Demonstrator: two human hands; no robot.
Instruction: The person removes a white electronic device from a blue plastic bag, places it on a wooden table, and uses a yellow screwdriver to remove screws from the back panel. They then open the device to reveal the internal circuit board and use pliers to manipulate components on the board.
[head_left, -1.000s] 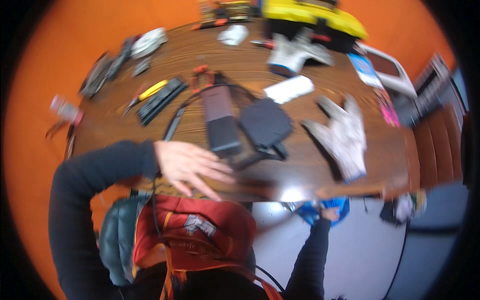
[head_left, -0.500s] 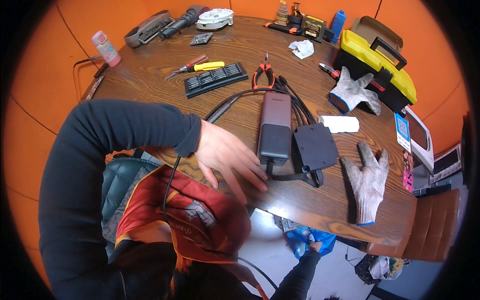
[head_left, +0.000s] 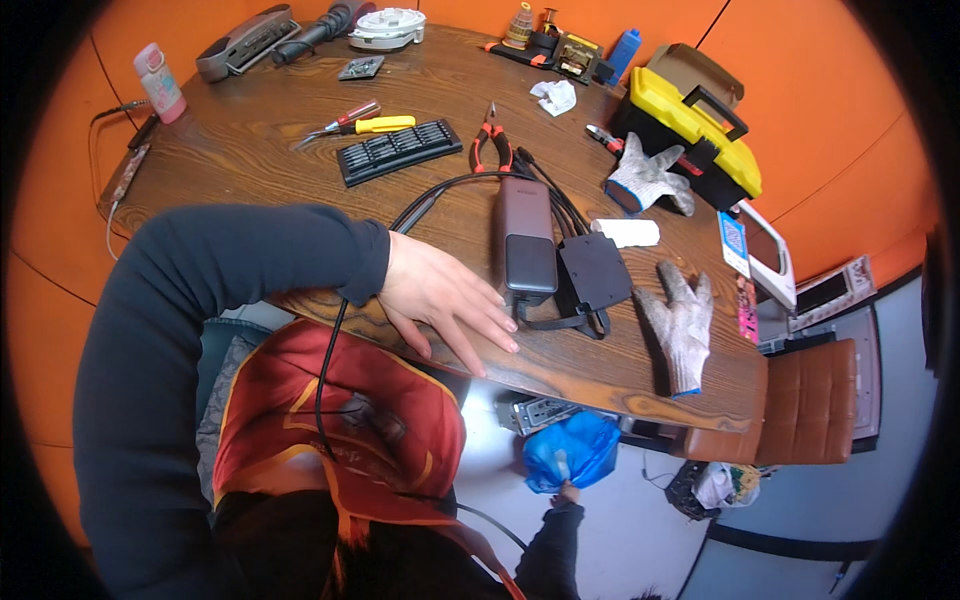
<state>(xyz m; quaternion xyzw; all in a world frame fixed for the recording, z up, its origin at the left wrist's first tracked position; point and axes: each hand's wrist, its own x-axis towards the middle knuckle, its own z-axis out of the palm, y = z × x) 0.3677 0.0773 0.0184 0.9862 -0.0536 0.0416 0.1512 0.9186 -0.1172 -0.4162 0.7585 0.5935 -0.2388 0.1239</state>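
My left hand (head_left: 445, 300) lies flat near the front edge of the wooden table, fingers spread and holding nothing. Just beyond its fingertips stands a brown-and-black box-shaped power device (head_left: 527, 240) with black cables. Right of that rests a flat black plate-like case (head_left: 597, 272). Below table level, my right hand (head_left: 567, 492) reaches down and grips the near, gathered part of a blue plastic bag (head_left: 580, 445); its fingertips are partly hidden. A metal-looking slotted unit (head_left: 535, 412) sits behind the bag, partly under the table edge.
On the table (head_left: 250, 150) are a bit set (head_left: 400, 152), screwdrivers (head_left: 385, 124), pliers (head_left: 491, 145), work gloves (head_left: 683, 330), a white roll (head_left: 626, 233), a yellow-and-black toolbox (head_left: 695, 135) and a pink bottle (head_left: 160, 85). A brown chair (head_left: 808, 400) stands right. A black cable (head_left: 325, 380) crosses my red apron (head_left: 300, 390).
The view has shifted, so the table's things sit further left. My right hand has drawn to the bag's near side, and the bag looks fuller and more gathered. My left hand stays on the table.
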